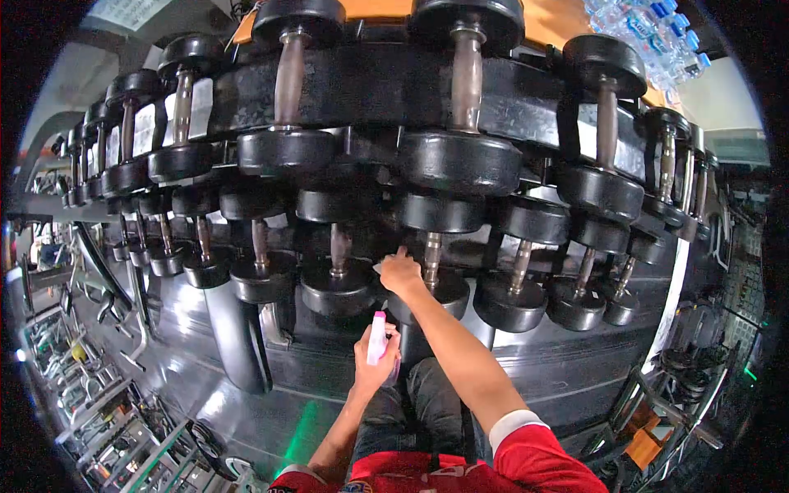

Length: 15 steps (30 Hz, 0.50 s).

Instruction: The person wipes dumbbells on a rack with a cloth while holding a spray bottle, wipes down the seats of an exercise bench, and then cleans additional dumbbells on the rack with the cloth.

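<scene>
My left hand (366,370) is wrapped round a white spray bottle (377,342) with a pink nozzle, held upright in front of my legs. My right hand (400,272) reaches further forward to the lower rack row, its fingers bent together beside the handle of a black dumbbell (433,255). A small pale edge shows at the left of those fingers; what it belongs to is too small to make out. Just left of the hand rests another black dumbbell (338,246). Whether the right fingers touch the rack behind them is hidden.
Larger dumbbells (467,82) line the upper row of the rack. Water bottles (657,37) in a pack stand on a wooden surface (374,8) at the back. Gym machines (107,411) fill the left, and a frame with weight plates (686,382) stands right.
</scene>
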Motion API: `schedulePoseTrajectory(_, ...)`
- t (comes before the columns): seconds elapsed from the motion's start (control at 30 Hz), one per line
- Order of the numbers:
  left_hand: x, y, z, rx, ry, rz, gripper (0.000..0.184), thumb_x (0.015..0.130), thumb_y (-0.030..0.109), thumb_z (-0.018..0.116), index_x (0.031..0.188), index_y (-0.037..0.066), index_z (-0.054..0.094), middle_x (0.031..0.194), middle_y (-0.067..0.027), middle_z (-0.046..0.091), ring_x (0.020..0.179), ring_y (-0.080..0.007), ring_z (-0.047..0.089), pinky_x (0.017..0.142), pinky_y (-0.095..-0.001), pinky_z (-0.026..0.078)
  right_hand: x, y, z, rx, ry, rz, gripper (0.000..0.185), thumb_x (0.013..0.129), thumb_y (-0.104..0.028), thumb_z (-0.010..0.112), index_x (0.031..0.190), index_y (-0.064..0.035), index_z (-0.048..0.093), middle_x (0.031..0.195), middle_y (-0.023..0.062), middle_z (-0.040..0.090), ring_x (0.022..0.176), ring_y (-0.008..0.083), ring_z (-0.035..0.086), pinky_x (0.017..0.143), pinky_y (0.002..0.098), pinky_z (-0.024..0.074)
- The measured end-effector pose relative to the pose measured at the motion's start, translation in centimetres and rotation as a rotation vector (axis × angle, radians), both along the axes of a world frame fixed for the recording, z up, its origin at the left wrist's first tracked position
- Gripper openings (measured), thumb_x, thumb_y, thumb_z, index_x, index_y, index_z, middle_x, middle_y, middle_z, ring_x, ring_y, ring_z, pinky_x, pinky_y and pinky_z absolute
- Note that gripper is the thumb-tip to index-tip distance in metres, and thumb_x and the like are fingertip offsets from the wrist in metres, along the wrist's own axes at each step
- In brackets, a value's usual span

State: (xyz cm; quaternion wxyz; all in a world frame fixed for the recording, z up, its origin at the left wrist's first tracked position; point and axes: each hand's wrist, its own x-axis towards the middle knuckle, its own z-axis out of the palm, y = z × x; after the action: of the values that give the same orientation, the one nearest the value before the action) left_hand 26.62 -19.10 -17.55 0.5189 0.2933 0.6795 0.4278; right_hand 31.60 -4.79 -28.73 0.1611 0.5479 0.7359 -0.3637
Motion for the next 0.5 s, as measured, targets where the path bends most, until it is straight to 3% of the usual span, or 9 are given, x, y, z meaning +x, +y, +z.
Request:
schedulePoseTrajectory(0.07,0.2,-0.2,-0.3,-0.006,0.041,-0.026,0.012,0.083,0.000,0.060,0.094,-0.002,0.055,0.072,-0.0055,0.061,0.053,-0.0103,0.059,0.048,-0.0248,0.048,0.5,-0.1,0.4,-0.080,-0.029,0.002,0.028,0.079,-0.015,0.050,0.101,-0.0026,0.062,0.107,0.0191,0.061,0.098,0.0359,0.061,0.083,0.0441,0.0505)
schedulePoseTrajectory(0.17,0.3,-0.4,-0.3,0.033,0.051,-0.044,0.011,0.084,0.000,0.060,0.094,-0.001,0.056,0.072,-0.0042,0.061,0.053,-0.0097,0.059,0.048,-0.0245,0.047,3.7,-0.4,0.8,-0.009,0.301,0.145,0.022,0.082,-0.014,0.051,0.099,-0.0062,0.063,0.099,0.0159,0.063,0.095,0.0345,0.060,0.081,0.0425,0.0495)
schedulePoseTrajectory(0.3,0.5,-0.3,0.8,0.028,0.080,-0.027,0.011,0.083,0.001,0.061,0.093,-0.001,0.056,0.073,-0.0034,0.060,0.053,-0.0094,0.059,0.048,-0.0248,0.047,10.1,0.5,4.7,-0.148,0.643,0.176,0.024,0.088,-0.015,0.053,0.109,-0.0048,0.060,0.104,0.0183,0.060,0.099,0.0374,0.057,0.084,0.0434,0.0449)
schedulePoseTrajectory(0.4,0.3,-1.1,0.4,-0.009,0.047,-0.020,0.011,0.083,0.000,0.061,0.093,-0.001,0.056,0.073,-0.0039,0.060,0.053,-0.0092,0.058,0.047,-0.0248,0.046,13.7,1.5,8.1,-0.233,0.662,0.109,0.020,0.086,-0.011,0.054,0.103,-0.0051,0.062,0.102,0.0168,0.063,0.097,0.0380,0.058,0.083,0.0427,0.0459)
schedulePoseTrajectory(0.47,0.2,-1.3,0.0,0.006,0.028,-0.009,0.011,0.083,0.000,0.061,0.093,-0.001,0.056,0.073,-0.0043,0.060,0.052,-0.0093,0.058,0.047,-0.0247,0.046,15.1,2.5,8.9,-0.246,0.390,0.096,0.018,0.085,-0.012,0.054,0.097,-0.0065,0.065,0.095,0.0156,0.065,0.092,0.0376,0.061,0.080,0.0437,0.0482)
schedulePoseTrajectory(0.5,0.2,-1.3,-0.1,-0.002,0.014,-0.001,0.011,0.083,0.000,0.060,0.093,-0.001,0.056,0.072,-0.0045,0.060,0.052,-0.0097,0.058,0.047,-0.0246,0.046,15.6,2.4,6.6,-0.189,0.184,0.152,0.018,0.084,-0.013,0.053,0.095,-0.0051,0.065,0.093,0.0168,0.065,0.092,0.0374,0.061,0.080,0.0444,0.0488)
